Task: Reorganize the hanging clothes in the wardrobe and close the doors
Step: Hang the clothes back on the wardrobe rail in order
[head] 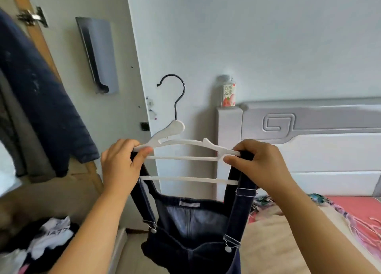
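I hold up a white plastic hanger (181,143) with a black metal hook in front of me. Dark denim dungarees (193,228) hang from it by their two straps. My left hand (119,166) pinches the hanger's left arm end together with the left strap. My right hand (261,166) pinches the right arm end over the right strap. The open wardrobe door (68,53) stands at the left, with a dark blue padded jacket (41,100) hanging beside it.
A bed with a grey-white headboard (309,129) fills the right side, carrying beige and pink bedding (350,218). A drink bottle (228,92) stands on the headboard post. Folded clothes (41,245) are piled at lower left. A grey recessed handle (97,55) is on the door.
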A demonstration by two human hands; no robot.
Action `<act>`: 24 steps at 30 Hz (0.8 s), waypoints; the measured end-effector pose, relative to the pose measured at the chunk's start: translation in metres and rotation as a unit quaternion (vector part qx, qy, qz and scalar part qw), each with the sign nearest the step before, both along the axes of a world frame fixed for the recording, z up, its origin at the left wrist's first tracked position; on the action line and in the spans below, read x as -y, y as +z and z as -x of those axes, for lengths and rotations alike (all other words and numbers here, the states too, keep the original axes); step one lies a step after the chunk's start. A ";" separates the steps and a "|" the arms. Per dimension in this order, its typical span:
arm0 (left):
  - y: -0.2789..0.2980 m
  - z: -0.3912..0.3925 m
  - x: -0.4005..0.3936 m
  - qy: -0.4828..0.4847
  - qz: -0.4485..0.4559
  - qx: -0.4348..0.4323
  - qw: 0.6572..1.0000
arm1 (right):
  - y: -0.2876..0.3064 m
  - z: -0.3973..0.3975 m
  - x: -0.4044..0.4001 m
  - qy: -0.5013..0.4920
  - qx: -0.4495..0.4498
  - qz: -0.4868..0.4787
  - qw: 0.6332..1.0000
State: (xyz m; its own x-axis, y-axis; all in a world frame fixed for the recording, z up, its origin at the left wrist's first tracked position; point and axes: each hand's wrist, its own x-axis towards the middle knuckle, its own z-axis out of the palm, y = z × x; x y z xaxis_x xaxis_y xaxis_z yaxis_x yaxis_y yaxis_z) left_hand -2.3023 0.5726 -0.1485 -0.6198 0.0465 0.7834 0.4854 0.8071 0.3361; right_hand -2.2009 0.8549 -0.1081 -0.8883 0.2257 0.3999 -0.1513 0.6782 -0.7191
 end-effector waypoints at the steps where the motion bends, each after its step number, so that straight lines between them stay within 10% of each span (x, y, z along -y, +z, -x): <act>1: 0.002 0.004 0.006 0.023 -0.003 -0.011 1.000 | 0.004 0.013 0.002 0.041 0.006 0.001 0.999; 12: 0.031 0.089 0.060 0.190 -0.039 -0.044 0.980 | 0.050 0.200 0.021 0.294 -0.022 -0.080 0.952; 24: 0.086 0.145 0.102 0.265 -0.015 -0.008 0.964 | 0.072 0.348 0.067 0.451 -0.050 0.055 0.889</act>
State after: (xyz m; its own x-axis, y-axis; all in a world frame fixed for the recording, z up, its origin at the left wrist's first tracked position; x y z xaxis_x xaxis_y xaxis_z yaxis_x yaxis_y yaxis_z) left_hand -2.4472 0.4704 -0.0622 -0.5387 -0.2950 0.7891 0.0136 0.9335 0.3583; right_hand -2.5492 0.7879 -0.0366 -0.6892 -0.5185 0.5060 -0.6647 0.1745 -0.7265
